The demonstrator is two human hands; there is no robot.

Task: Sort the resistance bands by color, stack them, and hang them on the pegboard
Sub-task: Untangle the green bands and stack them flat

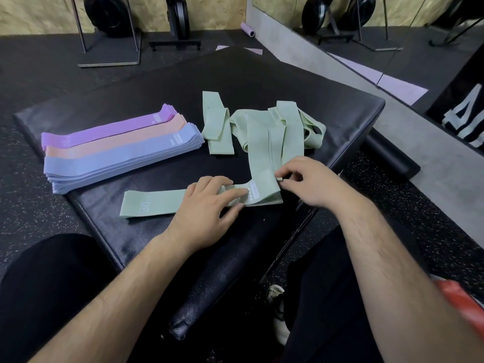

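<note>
Resistance bands (262, 124), the green lot, heaped loose toward the far right corner of the mat (262, 79); purple stack (110, 128), orange stack (117, 142) and blue stack (120, 161) already squared up along the left edge. Left grip (207, 203) spread flat, fingers out, pressing down on a flat green band (154, 205) by the near edge. Right grip (311, 182) narrow, pinching the end of a second green band (262, 158) trailing out of the heap. So, mid-stack on green, by the look of it. Tips for doing this bit well: keep that left palm planted to stop the bottom band skating around. Draw the pinched one fully clear of the heap before swinging it over, slow-ish, given the likely snag on its tangled neighbours. Check for a twist along the length. Then match label end to label end, line up the long edges, and smooth outward from the pinned spot. Worth copying the orientation of the three finished stacks too, probably handy later for hanging.
</note>
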